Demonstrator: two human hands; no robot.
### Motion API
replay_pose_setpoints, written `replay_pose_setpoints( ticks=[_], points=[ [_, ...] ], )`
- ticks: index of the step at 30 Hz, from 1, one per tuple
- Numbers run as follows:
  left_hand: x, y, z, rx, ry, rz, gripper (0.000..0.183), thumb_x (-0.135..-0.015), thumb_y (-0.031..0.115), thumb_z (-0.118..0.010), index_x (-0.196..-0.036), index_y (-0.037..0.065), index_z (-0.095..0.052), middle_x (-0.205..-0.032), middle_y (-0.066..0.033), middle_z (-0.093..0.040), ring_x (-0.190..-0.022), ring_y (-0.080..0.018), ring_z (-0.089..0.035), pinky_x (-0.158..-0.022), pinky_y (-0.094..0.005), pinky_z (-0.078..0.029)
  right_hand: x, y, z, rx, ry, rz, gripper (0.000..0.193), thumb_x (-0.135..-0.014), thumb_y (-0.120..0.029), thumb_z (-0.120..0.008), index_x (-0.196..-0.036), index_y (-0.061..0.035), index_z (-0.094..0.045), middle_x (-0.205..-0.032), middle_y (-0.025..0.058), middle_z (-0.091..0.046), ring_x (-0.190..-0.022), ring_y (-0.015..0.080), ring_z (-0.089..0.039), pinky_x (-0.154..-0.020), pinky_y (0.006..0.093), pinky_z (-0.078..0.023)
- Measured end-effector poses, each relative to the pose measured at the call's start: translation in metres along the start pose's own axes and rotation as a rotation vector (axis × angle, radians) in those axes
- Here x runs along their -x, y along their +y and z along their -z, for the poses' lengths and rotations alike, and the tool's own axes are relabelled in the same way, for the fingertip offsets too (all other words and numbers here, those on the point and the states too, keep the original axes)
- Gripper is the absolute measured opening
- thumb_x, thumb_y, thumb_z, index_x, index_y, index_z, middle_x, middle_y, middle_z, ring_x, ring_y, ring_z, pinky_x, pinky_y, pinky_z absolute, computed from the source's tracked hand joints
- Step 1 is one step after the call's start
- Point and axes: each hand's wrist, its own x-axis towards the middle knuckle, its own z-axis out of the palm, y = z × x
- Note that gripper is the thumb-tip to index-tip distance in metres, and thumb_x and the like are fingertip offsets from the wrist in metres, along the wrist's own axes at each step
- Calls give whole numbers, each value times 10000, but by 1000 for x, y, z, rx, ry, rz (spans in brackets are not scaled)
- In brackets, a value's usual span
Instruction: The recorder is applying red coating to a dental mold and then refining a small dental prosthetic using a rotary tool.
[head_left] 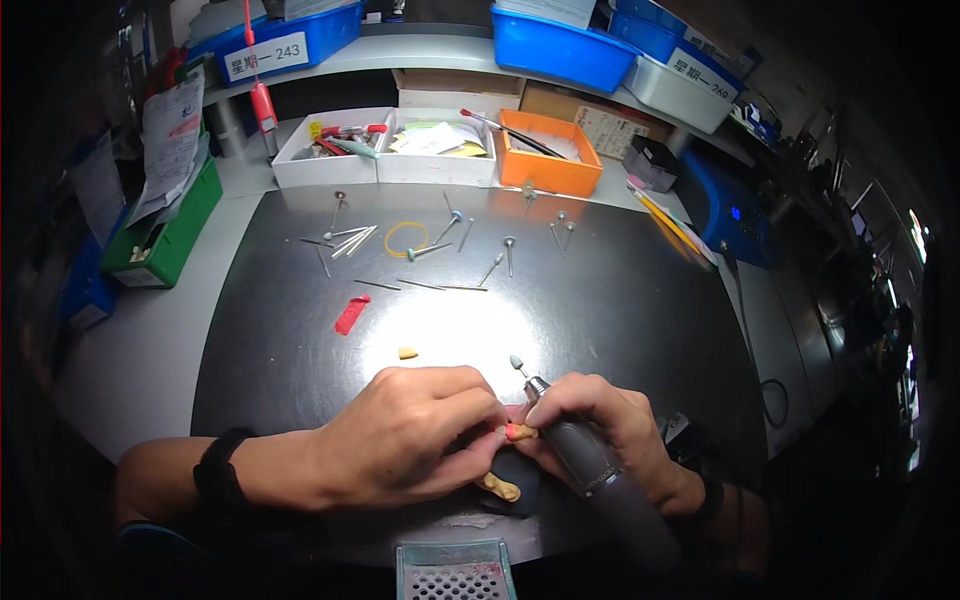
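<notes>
My left hand (pixel 420 432) is closed, its fingertips pinching a small tan plaster model piece (pixel 523 432) with a pinkish-red part. My right hand (pixel 625 425) is wrapped round a dark rotary handpiece (pixel 575 445). A pointed grey-green grinding stone (pixel 516 362) sits at the handpiece's tip, pointing away from me and apart from the piece. My right fingertips also seem to reach the piece, though the handpiece partly hides them. Under my hands, a longer tan plaster model piece (pixel 500 488) lies on a dark pad (pixel 520 505). Beyond my left knuckles rests a tan chip (pixel 407 353).
Several burs and polishing bits (pixel 420 250) lie across the dark mat (pixel 620 300), with a yellow rubber band (pixel 405 238) and red strip (pixel 352 315). Behind stand white boxes (pixel 330 170) and an orange box (pixel 550 180). A perforated metal tray (pixel 455 570) is nearest me.
</notes>
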Motion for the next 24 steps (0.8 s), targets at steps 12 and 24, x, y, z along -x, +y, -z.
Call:
replay_pose_setpoints(
  ticks=[12,24],
  points=[
    [-6,-2,6,82,-55,12,84,-819,55,-688,-860,-7,-650,-758,-129,-625,-657,-292,-637,-595,-359,-504,1,3,-3,-1,28,34,277,-851,-39,-734,-1091,-73,-601,-929,94,-679,-806,186,-693,-699,294,-540],
    [7,8,11,1123,30,542,210,-928,-55,-590,-1130,-71,-645,-1082,-160,-657,-983,-214,-669,-897,-331,-541,5,-2,6,-183,118,35,536,-788,-185,-838,-1230,-20,-584,-1024,135,-707,-836,174,-695,-773,298,-558]
  ],
)
